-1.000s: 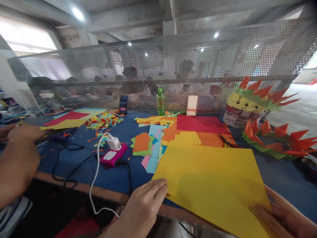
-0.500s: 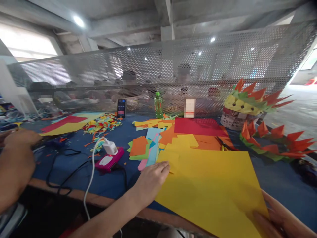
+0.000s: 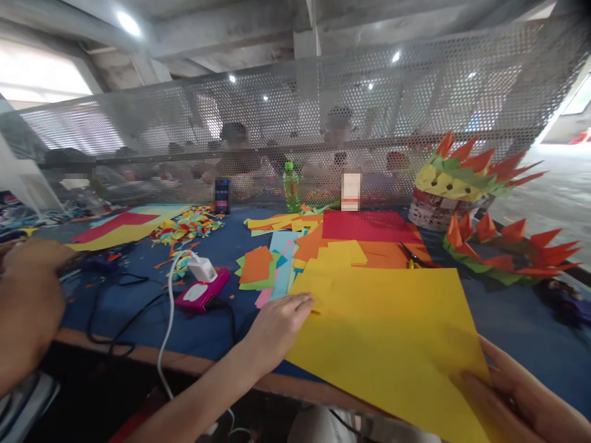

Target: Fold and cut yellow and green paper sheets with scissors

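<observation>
A large yellow sheet of paper (image 3: 392,332) lies across the table in front of me, its near part sticking out past the front edge. My left hand (image 3: 281,320) is closed at the sheet's left edge, fingertips pinched on it next to a smaller yellow piece (image 3: 316,290). At the opposite side, my right hand (image 3: 512,394) grips the right edge, thumb on top and other fingers partly hidden underneath. Scissors (image 3: 413,257) lie just beyond the sheet, partly over orange paper (image 3: 381,257).
Red paper (image 3: 369,226), cut paper pieces (image 3: 258,267) and a green bottle (image 3: 290,187) are farther back. A pink power strip (image 3: 203,292) with cables sits left. Two spiky paper crowns (image 3: 450,184) stand right. Another person's arm (image 3: 30,301) reaches in at far left.
The camera view has shifted slightly, so the table things appear a little higher. Both hands keep their hold on the yellow sheet, with hardly any movement.
</observation>
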`<control>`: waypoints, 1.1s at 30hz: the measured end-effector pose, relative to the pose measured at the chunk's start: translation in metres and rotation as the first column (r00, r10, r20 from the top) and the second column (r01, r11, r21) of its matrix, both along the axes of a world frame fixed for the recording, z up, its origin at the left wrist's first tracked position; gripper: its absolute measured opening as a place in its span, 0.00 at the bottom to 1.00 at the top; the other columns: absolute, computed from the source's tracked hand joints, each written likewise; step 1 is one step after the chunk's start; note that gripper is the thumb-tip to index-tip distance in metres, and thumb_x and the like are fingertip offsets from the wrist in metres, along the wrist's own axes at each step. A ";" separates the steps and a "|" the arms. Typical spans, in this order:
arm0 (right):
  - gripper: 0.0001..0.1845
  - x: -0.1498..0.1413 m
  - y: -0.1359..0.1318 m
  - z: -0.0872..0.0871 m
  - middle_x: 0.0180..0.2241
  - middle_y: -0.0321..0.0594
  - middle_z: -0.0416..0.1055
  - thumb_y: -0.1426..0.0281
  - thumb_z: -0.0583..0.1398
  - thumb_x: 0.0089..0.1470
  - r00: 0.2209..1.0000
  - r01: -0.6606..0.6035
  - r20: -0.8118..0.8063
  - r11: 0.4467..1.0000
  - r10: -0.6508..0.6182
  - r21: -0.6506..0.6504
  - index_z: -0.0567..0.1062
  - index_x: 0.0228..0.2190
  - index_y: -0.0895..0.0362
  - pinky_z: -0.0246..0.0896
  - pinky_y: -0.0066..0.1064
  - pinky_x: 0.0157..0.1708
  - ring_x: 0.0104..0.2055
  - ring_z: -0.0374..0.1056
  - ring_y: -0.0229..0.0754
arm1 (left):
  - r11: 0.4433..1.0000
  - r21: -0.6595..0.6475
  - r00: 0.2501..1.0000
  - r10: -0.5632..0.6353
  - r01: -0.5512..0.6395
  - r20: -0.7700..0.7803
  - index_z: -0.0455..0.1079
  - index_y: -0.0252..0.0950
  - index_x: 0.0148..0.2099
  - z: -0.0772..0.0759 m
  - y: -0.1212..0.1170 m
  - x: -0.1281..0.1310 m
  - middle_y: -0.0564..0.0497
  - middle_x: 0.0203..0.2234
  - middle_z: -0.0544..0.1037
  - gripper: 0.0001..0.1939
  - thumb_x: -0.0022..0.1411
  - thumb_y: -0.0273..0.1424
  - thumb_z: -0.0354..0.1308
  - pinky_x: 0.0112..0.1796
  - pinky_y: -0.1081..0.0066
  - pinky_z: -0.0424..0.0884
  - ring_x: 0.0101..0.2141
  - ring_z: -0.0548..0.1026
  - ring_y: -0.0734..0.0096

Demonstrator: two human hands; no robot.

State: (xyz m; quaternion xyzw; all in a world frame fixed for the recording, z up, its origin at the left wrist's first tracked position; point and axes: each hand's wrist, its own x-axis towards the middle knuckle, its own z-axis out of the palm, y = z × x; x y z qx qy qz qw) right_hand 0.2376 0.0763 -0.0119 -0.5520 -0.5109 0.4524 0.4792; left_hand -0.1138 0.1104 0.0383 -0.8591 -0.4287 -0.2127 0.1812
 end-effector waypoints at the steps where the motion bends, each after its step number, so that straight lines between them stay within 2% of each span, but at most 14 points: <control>1: 0.36 0.001 0.000 0.003 0.45 0.44 0.82 0.51 0.63 0.52 1.000 -0.009 0.005 1.000 0.009 -0.004 0.71 0.60 0.50 0.80 0.38 0.37 0.43 0.80 0.58 | 1.000 0.004 1.000 -0.007 0.007 0.002 0.74 0.29 0.49 0.002 -0.005 0.002 0.42 0.45 0.83 0.24 0.60 0.11 0.43 0.46 0.68 0.80 0.45 0.82 0.66; 4: 0.38 0.008 0.002 0.008 0.50 0.45 0.80 0.54 0.67 0.50 0.995 -0.102 -0.022 0.994 0.101 -0.045 0.69 0.61 0.50 0.78 0.40 0.44 0.49 0.77 0.59 | 0.999 0.022 1.000 -0.030 0.030 0.007 0.73 0.28 0.50 0.008 -0.028 0.005 0.42 0.46 0.83 0.22 0.63 0.13 0.43 0.46 0.67 0.80 0.46 0.82 0.64; 6: 0.40 0.015 0.004 0.009 0.53 0.45 0.78 0.57 0.69 0.48 0.982 -0.180 -0.067 0.981 0.176 -0.073 0.68 0.61 0.49 0.75 0.41 0.48 0.52 0.75 0.60 | 0.999 0.023 0.999 -0.041 0.041 -0.001 0.73 0.27 0.52 0.006 -0.047 0.004 0.41 0.48 0.82 0.22 0.64 0.13 0.42 0.48 0.65 0.79 0.48 0.81 0.63; 10: 0.46 0.030 0.007 0.003 0.55 0.47 0.76 0.60 0.71 0.47 0.976 -0.205 -0.100 0.972 0.194 -0.115 0.63 0.64 0.48 0.73 0.43 0.52 0.55 0.73 0.61 | 1.000 0.012 1.000 -0.017 0.017 -0.003 0.71 0.26 0.57 -0.010 -0.078 -0.003 0.40 0.54 0.78 0.25 0.65 0.12 0.41 0.54 0.63 0.76 0.54 0.77 0.62; 13: 0.47 0.037 0.010 -0.003 0.58 0.46 0.74 0.60 0.71 0.47 0.967 -0.249 -0.091 0.957 0.237 -0.150 0.61 0.65 0.46 0.71 0.45 0.54 0.57 0.71 0.61 | 1.000 -0.020 1.000 -0.008 0.008 -0.004 0.70 0.26 0.60 -0.023 -0.089 -0.006 0.40 0.57 0.76 0.26 0.65 0.12 0.41 0.56 0.62 0.75 0.58 0.73 0.62; 16: 0.46 0.039 0.013 -0.003 0.59 0.45 0.72 0.60 0.71 0.48 0.963 -0.264 -0.089 0.953 0.253 -0.147 0.61 0.65 0.45 0.69 0.45 0.56 0.58 0.70 0.60 | 1.000 -0.001 1.000 0.003 -0.003 0.020 0.70 0.26 0.59 -0.026 -0.092 -0.005 0.40 0.56 0.76 0.27 0.64 0.11 0.41 0.55 0.62 0.76 0.57 0.74 0.62; 19: 0.44 0.034 0.011 0.004 0.57 0.44 0.74 0.60 0.71 0.48 0.966 -0.256 -0.060 0.957 0.250 -0.134 0.63 0.64 0.45 0.70 0.41 0.55 0.58 0.71 0.58 | 0.999 0.028 1.000 0.018 -0.018 0.019 0.72 0.26 0.57 -0.022 -0.090 -0.003 0.40 0.55 0.78 0.28 0.63 0.10 0.40 0.53 0.62 0.77 0.54 0.77 0.62; 21: 0.43 0.026 0.007 0.010 0.56 0.45 0.75 0.59 0.70 0.49 0.976 -0.215 -0.036 0.970 0.213 -0.113 0.64 0.63 0.46 0.72 0.39 0.53 0.57 0.72 0.57 | 0.999 0.047 0.999 0.022 -0.024 0.025 0.73 0.26 0.56 -0.019 -0.089 0.000 0.41 0.54 0.79 0.27 0.63 0.11 0.41 0.52 0.63 0.78 0.53 0.78 0.62; 23: 0.42 0.016 0.003 0.013 0.54 0.46 0.77 0.56 0.69 0.50 0.990 -0.138 -0.035 0.987 0.136 -0.085 0.64 0.64 0.48 0.73 0.41 0.51 0.54 0.75 0.57 | 0.997 0.071 0.999 0.014 -0.018 0.048 0.73 0.26 0.55 -0.018 -0.088 0.007 0.41 0.52 0.80 0.26 0.63 0.11 0.41 0.52 0.64 0.78 0.52 0.79 0.63; 25: 0.42 0.007 -0.001 0.014 0.50 0.48 0.79 0.53 0.68 0.50 0.997 -0.066 -0.042 0.997 0.064 -0.050 0.65 0.63 0.50 0.75 0.42 0.47 0.50 0.76 0.58 | 0.993 0.118 0.995 -0.021 0.009 0.097 0.74 0.26 0.54 -0.019 -0.086 0.020 0.41 0.52 0.80 0.25 0.64 0.12 0.42 0.54 0.65 0.76 0.53 0.77 0.63; 28: 0.41 0.001 -0.002 0.012 0.50 0.49 0.79 0.51 0.66 0.52 0.996 -0.053 -0.071 0.997 0.049 -0.049 0.65 0.63 0.52 0.75 0.43 0.47 0.49 0.77 0.56 | 0.974 0.207 0.976 -0.129 0.091 0.178 0.75 0.25 0.53 -0.022 -0.084 0.045 0.40 0.52 0.80 0.23 0.65 0.13 0.42 0.56 0.65 0.74 0.56 0.75 0.62; 33: 0.40 0.003 -0.002 0.015 0.50 0.50 0.79 0.52 0.65 0.55 0.995 -0.079 -0.065 0.996 0.076 -0.041 0.63 0.64 0.53 0.75 0.39 0.44 0.47 0.78 0.52 | 0.974 0.176 0.980 -0.166 0.146 0.105 0.75 0.24 0.52 -0.030 -0.079 0.077 0.39 0.50 0.81 0.18 0.66 0.18 0.46 0.55 0.65 0.75 0.52 0.78 0.60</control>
